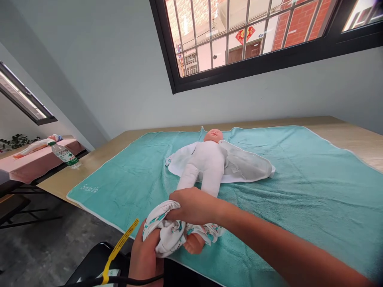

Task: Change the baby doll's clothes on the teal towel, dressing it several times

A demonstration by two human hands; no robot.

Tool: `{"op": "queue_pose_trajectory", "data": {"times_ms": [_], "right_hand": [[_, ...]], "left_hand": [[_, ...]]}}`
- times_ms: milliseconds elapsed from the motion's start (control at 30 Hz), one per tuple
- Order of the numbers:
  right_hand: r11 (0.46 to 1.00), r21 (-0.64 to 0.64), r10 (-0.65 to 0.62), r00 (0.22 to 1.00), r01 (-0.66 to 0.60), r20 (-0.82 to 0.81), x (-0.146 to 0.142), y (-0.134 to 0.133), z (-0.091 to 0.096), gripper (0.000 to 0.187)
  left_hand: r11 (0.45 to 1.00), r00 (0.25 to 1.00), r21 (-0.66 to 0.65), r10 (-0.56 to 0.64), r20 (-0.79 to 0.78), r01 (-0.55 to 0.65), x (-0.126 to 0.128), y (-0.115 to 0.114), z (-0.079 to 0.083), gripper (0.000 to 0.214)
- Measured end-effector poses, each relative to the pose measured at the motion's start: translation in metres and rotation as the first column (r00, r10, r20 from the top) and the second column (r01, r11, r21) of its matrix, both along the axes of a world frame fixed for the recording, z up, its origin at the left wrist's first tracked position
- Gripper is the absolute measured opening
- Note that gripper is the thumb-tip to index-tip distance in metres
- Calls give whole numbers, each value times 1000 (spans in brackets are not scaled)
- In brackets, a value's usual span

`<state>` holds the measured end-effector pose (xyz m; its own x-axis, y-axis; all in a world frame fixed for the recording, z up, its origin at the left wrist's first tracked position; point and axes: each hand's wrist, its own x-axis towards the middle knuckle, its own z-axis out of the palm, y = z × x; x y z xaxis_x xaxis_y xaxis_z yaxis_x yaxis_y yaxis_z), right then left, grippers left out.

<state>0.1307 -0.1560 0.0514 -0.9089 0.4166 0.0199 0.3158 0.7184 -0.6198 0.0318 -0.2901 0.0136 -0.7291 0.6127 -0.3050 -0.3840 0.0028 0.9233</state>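
A baby doll (211, 157) with a white cloth body lies on its back, head toward the wall and legs toward me. Small patterned baby pants (170, 239), white with teal prints, are bunched around the doll's lower legs. My left hand (145, 249) is closed on the gathered pants at the left. Across the doll's shins, my right hand (193, 205) has its fingers curled down onto the pants' upper edge. One bare foot (194, 244) of the doll pokes out under the cloth; the other foot is hidden. Beneath the doll's torso, a white jacket (248, 163) is spread open.
A teal towel (119, 183) covers much of the wooden table (353, 137). A plastic bottle (64, 154) with a green label stands at the left edge. A yellow tag (121, 245) on a black cable (131, 281) hangs near my left wrist. Another doll lies on a pink-covered table (32, 159).
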Motion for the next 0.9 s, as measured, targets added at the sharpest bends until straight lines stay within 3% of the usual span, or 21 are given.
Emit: {"op": "queue_pose_trajectory", "data": {"times_ms": [133,267,400,567,733,900], "right_hand": [[999,20,-30,999,30,-16,0,3,-2,28],[996,62,-71,997,71,-1,-1,4,0,17],[995,26,-97,995,97,-13,-2,2,0,16],[999,-45,-13,999,15,29,0,1,4,18],[996,-71,50,998,-48,34,5,2,9,25],[991,-89,99,995,-95,32,9,2,14,39]], "left_hand": [[987,987,146,-84,135,64,0,-5,7,61],[983,965,164,-118,234,80,0,-8,11,56],[995,986,95,-49,159,34,2,-6,10,54],[994,988,78,65,142,-76,9,-5,7,61],[983,976,77,152,157,-165,14,-5,3,51],[986,984,95,128,121,-140,7,-5,-7,47]]}}
